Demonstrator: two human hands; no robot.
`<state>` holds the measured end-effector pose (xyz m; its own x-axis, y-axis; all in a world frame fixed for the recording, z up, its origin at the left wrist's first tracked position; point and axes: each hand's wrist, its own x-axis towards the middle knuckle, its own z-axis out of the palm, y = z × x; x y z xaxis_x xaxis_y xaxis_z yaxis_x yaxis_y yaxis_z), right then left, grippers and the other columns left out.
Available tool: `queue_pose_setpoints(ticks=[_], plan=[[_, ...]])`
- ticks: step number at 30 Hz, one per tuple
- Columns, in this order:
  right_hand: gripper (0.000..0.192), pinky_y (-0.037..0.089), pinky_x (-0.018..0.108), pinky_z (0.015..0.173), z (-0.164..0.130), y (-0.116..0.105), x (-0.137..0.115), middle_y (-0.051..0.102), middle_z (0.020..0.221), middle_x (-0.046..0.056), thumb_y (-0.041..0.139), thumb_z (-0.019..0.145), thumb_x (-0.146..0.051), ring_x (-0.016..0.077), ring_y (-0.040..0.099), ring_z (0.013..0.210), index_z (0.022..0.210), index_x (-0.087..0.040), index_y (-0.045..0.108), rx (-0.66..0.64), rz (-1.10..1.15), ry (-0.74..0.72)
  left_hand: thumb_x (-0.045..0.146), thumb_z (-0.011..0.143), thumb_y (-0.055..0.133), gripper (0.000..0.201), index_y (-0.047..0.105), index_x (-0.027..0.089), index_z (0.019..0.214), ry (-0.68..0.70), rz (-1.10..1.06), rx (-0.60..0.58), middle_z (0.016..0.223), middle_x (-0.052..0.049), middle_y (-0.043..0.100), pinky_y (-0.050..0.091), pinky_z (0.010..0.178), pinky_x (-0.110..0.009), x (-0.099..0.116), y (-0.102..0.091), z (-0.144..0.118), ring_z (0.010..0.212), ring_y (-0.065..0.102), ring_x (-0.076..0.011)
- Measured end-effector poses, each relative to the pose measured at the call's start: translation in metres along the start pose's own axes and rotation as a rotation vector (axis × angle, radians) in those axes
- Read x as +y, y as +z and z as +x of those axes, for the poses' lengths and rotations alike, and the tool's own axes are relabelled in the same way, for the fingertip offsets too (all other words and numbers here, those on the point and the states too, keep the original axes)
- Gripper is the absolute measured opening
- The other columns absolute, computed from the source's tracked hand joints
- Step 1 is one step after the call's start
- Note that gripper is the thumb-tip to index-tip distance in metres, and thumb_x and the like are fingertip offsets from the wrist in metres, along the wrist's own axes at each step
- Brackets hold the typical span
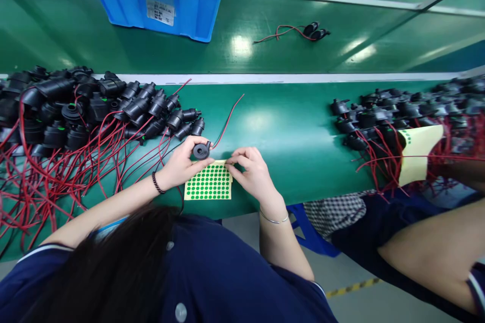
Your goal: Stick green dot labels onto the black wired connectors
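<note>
Left hand [185,159]: grasping a round black part [201,150] by its sides between thumb and fingers, its ringed opening facing up; a dark beaded bracelet [157,182] circles the wrist.
Right hand [249,170]: thumb and forefinger brought together at the far right corner of the dot sheet; I cannot tell whether they grip a dot or the paper. A thin silver bangle [274,220] is on the wrist.
Black part: just beyond the far edge of the dot sheet, above the desk; a red wire [229,120] runs from beside it toward the far right.
Dot sheet [208,182]: pale yellow with rows of green dots, on the near side of the green desk [288,126], between the hands.
Left heap [140,103]: many black housings piled together, their red wires [91,161] trailing toward the near side.
Right heap [394,106]: similar housings and wires, with a second yellow sheet [419,159] at its near side.
Near right: a co-worker's bare arm [435,247].
Far side: beyond a pale strip [265,78], a blue bin [197,5] at left and two small black pieces [316,32] with wires at right.
</note>
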<state>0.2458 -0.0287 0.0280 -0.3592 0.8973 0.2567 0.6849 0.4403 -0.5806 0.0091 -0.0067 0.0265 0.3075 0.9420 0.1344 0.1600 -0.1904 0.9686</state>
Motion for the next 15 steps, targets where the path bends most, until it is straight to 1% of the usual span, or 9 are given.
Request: queue_pose_setpoints(ticks=[3,7,10,13,15], plan=[[0.010,0.050,0.041,0.076,0.003,-0.001,-0.002,0.065,0.088,0.006,0.063,0.092,-0.022,0.0219,0.058,0.084,0.084,-0.023,0.068,-0.006,0.027,-0.007,0.037,0.082,0.077,0.035,0.053,0.021,0.102,-0.013,-0.032,0.001,0.120,-0.013,0.069,0.052,0.092,-0.038,-0.003,0.002,0.000,0.107,0.068,-0.0219],[0.010,0.050,0.042,0.079,0.005,-0.004,-0.007,0.066,0.088,0.005,0.062,0.093,-0.023,0.0216,0.060,0.086,0.084,-0.023,0.065,0.010,0.136,0.018,0.036,0.080,0.079,0.036,0.053,0.021,0.098,-0.019,-0.008,0.024,0.116,-0.012,0.071,0.054,0.089,-0.037,-0.004,0.002,0.001,0.106,0.069,-0.0220],[0.008,0.052,0.038,0.078,0.006,-0.003,-0.011,0.066,0.088,0.004,0.060,0.095,-0.023,0.0191,0.063,0.085,0.087,-0.023,0.061,0.088,0.324,0.100,0.034,0.081,0.078,0.033,0.056,0.020,0.102,-0.001,0.033,0.045,0.111,-0.011,0.072,0.054,0.088,-0.035,-0.005,0.000,0.001,0.103,0.070,-0.0209],[0.008,0.052,0.032,0.071,0.010,0.000,-0.019,0.064,0.085,0.002,0.061,0.095,-0.027,0.0155,0.062,0.078,0.089,-0.023,0.058,0.193,0.569,0.216,0.033,0.083,0.076,0.032,0.058,0.020,0.105,0.009,0.077,0.068,0.108,-0.009,0.072,0.054,0.085,-0.034,-0.007,-0.001,0.002,0.099,0.070,-0.0197],[0.011,0.051,0.029,0.068,0.016,0.001,-0.027,0.063,0.083,0.000,0.063,0.094,-0.031,0.0140,0.060,0.074,0.090,-0.023,0.058,0.210,0.692,0.271,0.032,0.082,0.077,0.032,0.058,0.020,0.105,0.044,0.098,0.091,0.106,-0.008,0.072,0.055,0.084,-0.034,-0.008,-0.001,0.002,0.097,0.070,-0.0196]])
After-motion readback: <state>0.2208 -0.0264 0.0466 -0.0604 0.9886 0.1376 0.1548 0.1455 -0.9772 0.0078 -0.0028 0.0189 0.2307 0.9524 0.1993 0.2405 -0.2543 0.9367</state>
